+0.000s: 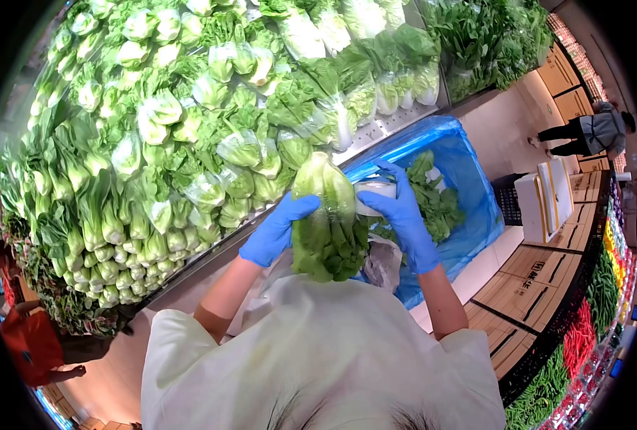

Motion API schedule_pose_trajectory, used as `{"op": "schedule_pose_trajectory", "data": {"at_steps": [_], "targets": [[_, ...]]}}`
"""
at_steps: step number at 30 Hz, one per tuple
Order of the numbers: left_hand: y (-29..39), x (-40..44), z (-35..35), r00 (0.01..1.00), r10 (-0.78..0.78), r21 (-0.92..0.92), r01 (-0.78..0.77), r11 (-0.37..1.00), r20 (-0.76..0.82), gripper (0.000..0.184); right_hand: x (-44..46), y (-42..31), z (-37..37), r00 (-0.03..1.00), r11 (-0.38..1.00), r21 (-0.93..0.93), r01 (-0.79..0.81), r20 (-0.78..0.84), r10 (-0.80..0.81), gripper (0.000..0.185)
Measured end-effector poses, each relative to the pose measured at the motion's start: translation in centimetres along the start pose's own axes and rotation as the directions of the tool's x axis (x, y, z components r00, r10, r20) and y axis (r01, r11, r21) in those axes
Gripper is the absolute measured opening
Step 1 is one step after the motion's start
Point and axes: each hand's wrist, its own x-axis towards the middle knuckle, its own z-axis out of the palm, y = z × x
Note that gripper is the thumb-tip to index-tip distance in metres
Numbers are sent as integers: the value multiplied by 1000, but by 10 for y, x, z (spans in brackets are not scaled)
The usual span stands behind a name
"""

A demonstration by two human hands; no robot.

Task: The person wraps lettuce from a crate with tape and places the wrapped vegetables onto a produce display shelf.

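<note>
My left hand (281, 228), in a blue glove, grips a head of green leafy lettuce (324, 208) by its side. The lettuce hangs in front of my chest, pale base away from me and leaves toward me. My right hand (406, 218), also gloved in blue, has its fingers curled around a white round object (376, 192), perhaps a roll, close against the lettuce. Below my right hand stands a bin lined with blue plastic (480, 204), with loose leafy greens (433, 197) inside. A greyish plastic bag (383, 264) shows beneath my right wrist.
A sloped produce shelf holds rows of bok choy (111, 222) and bagged lettuces (247, 147). On the right are a white foam box (544, 201), a wooden display stand (530, 287) and red chillies (580, 335). One person (583, 135) stands at upper right, another (35, 344) at lower left.
</note>
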Motion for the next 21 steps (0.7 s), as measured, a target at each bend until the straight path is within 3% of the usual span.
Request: {"op": "schedule_pose_trajectory", "data": {"at_steps": [2, 4, 6, 8, 13, 15, 16, 17, 19, 21], "targets": [[-5, -7, -7, 993, -41, -132, 27, 991, -107, 56, 0, 0, -1, 1000, 999, -35, 27, 8, -27, 58], [-7, -10, -11, 994, -53, -217, 31, 976, -96, 56, 0, -4, -2, 983, 979, 104, -175, 71, 168, 56], [-11, -12, -20, 994, -64, -300, 36, 953, -85, 55, 0, -6, -2, 973, 964, 147, -220, 108, 205, 55], [-19, -12, -35, 985, -151, -509, 90, 856, -80, 54, 0, -7, -2, 961, 946, 190, -262, 144, 237, 55], [-31, -16, -38, 986, -123, -434, 62, 899, -112, 59, -1, -10, -3, 942, 938, 204, -282, 244, 230, 53], [-33, -14, -33, 998, -65, -395, 66, 916, 16, 77, -5, -20, 1, 940, 933, 222, -283, 257, 224, 51], [-32, -12, -28, 998, -66, -393, 67, 917, 17, 77, -6, -24, 2, 937, 928, 239, -286, 273, 218, 48], [-31, -9, -23, 975, -9, -589, 141, 796, 221, 78, -7, -26, 2, 938, 928, 242, -284, 272, 216, 48], [-31, -7, -19, 912, 90, -728, 256, 636, 400, 78, -8, -29, 2, 942, 959, 165, -229, 285, 176, 40], [-33, -10, -14, 980, -16, -590, 133, 797, 200, 73, -7, -20, -2, 937, 944, 213, -253, 299, 184, 37]]}}
